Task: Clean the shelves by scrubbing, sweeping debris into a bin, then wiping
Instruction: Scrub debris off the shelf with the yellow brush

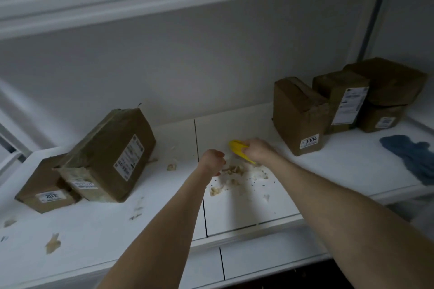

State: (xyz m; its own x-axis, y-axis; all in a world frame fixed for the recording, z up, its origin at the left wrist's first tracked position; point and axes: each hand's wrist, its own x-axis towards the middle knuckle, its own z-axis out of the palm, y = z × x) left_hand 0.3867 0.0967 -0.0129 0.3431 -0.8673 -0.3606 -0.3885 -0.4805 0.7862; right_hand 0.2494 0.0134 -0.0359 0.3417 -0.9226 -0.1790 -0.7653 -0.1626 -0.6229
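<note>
Your right hand (257,150) gripped a yellow plastic hand scrubber (238,148), fingers curled round its near end, and its far end pointed left and away from you just above the white shelf (328,171). The scrubber sat at the back edge of a pile of pale beige crumbly debris (234,171) with dark specks scattered about it. Your left hand (211,162) hung just left of that pile, fingers curled into a loose fist with nothing showing inside them. The only writing you could read clearly was "3004", printed on a white sticker (310,140) low on the upright brown cardboard box (298,115) to the right of the scrubber. Behind it stood a second brown cardboard box (342,98) with a long white shipping label, its print too small to read, and beside that a stack of two more brown boxes (387,82). On the left, a large taped brown box (110,155) leaned tilted against a small flat brown box (44,187). Both carried white labels, but blur left the figures unreadable. A crumpled blue cloth (408,157) lay on the shelf at the far right, partly cut off by the frame edge. More beige smears marked the shelf at lower left.
</note>
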